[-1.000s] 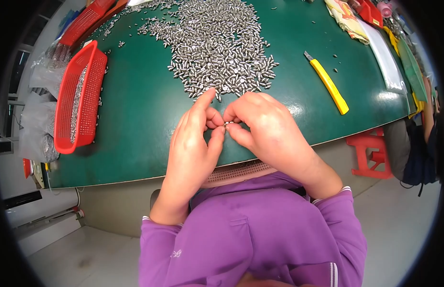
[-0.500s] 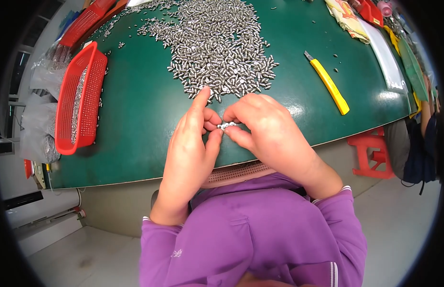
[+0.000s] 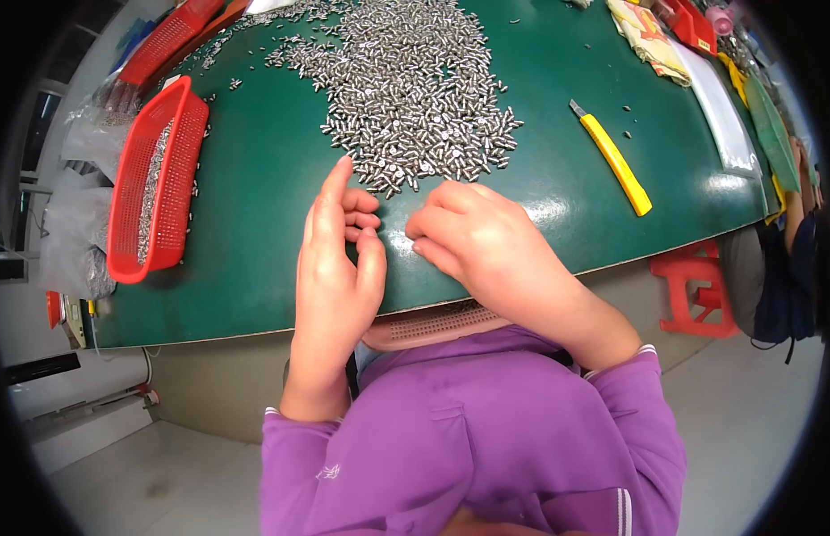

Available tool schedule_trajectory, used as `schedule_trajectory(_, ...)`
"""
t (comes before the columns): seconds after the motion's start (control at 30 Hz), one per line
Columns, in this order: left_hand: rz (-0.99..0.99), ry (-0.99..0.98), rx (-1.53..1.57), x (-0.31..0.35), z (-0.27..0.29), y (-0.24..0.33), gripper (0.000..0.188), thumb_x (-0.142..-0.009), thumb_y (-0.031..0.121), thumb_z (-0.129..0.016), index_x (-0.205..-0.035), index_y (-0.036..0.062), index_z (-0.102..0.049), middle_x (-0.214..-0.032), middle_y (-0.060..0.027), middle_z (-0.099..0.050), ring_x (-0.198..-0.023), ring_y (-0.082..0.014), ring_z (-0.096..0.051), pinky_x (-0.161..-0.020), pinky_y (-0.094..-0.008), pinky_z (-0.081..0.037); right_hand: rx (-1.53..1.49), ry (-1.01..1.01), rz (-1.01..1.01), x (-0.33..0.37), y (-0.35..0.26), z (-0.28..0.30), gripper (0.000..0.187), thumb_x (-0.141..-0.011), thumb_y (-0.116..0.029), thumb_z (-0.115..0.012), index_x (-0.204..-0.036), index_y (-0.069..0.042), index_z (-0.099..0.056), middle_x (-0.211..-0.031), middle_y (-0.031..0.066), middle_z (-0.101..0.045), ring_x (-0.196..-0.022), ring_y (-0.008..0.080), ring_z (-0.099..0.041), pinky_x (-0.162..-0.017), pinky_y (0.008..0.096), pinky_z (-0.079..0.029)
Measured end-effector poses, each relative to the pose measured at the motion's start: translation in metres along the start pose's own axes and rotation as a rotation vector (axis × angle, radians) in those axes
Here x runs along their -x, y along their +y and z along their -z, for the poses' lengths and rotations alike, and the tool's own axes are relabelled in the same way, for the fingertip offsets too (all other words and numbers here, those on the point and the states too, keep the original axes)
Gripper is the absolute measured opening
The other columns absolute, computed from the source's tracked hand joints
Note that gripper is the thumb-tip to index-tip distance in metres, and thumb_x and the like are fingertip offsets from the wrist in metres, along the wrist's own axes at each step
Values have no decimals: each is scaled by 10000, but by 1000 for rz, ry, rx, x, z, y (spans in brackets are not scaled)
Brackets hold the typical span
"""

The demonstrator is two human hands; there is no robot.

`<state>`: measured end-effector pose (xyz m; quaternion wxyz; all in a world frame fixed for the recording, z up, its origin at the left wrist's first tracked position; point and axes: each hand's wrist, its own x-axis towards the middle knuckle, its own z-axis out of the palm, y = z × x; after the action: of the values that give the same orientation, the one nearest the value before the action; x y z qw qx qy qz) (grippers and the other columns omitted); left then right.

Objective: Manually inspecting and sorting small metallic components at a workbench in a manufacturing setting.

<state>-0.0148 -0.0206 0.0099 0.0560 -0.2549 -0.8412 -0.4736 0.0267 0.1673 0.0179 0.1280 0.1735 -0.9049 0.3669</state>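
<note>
We saw the broad heap of small, pointed, silver metal pieces (image 3: 415, 98) spread over the far middle of the green, smooth-topped bench (image 3: 263, 196). At the left stood a long, red, perforated plastic basket (image 3: 177, 192) with a layer of similar metal pieces (image 3: 153, 192) along its inside. By the way things lay, we judged that the handling was well short of finished: a portion sat in the basket, while a very large number lay loose in the heap, with stragglers at its far left and a few beside the basket. We could not tell which of those had already been handled.

The bare left hand (image 3: 333, 259) was just short of the heap's near edge. Its index finger was stretched toward the heap, the other fingers were curled, and the thumb was close to their tips; we saw no piece between them.

The bare right hand (image 3: 495, 237) was near it, the 2 hands apart. Its fingers were bent and drawn in toward the thumb, but we could not tell whether they pinched any pieces, since the hand hid its own grip.

To the right lay a yellow-handled utility knife (image 3: 616, 165), well apart from both hands, with 2 stray dark specks just beyond it.
</note>
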Motion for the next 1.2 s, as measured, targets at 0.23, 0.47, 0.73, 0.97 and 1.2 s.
schedule_trajectory(0.23,-81,-35,-63,-7,-11,5,628,-874,-127,-578,-1476,6,-457,-1059,-125,-626,-914,-233,-620,-815,-352,-529,-119,-217,48,35,-9,32,138,-838,-75,-716,-950,-47,-642,-919,110,-597,-879,329,-619,-769,434,-520)
schedule_trajectory(0.47,-103,-95,-193,-18,-21,13,650,-875,-76,-598,-1490,-20,-398,-1144,-170,-601,-1062,-366,-570,-963,-469,-459,-42,15,31,27,2,38,212,-851,-57,-709,-1046,-9,-644,-985,154,-609,-938,372,-612,-815,455,-514)
schedule_trajectory(0.73,-95,-133,-94,-21,-25,16,670,-853,-87,-623,-1486,-12,-417,-1081,-149,-610,-1029,-332,-587,-933,-443,-480,100,161,-50,0,20,19,155,-844,2,-668,-995,7,-634,-964,176,-614,-926,383,-609,-811,474,-511)
schedule_trajectory(0.97,-58,-154,-36,-11,-22,13,726,-819,-109,-665,-1495,35,-442,-1064,-123,-619,-995,-287,-602,-908,-406,-504,-18,91,-36,1,15,16,179,-827,-1,-686,-1003,-28,-663,-958,125,-668,-925,342,-643,-841,449,-514)
schedule_trajectory(1.2,-50,-111,-7,-10,-24,15,735,-829,-111,-671,-1509,33,-432,-1067,-110,-640,-957,-251,-614,-862,-380,-527,-48,127,-48,4,14,16,179,-826,-6,-688,-1000,-33,-658,-950,111,-670,-911,327,-649,-828,436,-519)
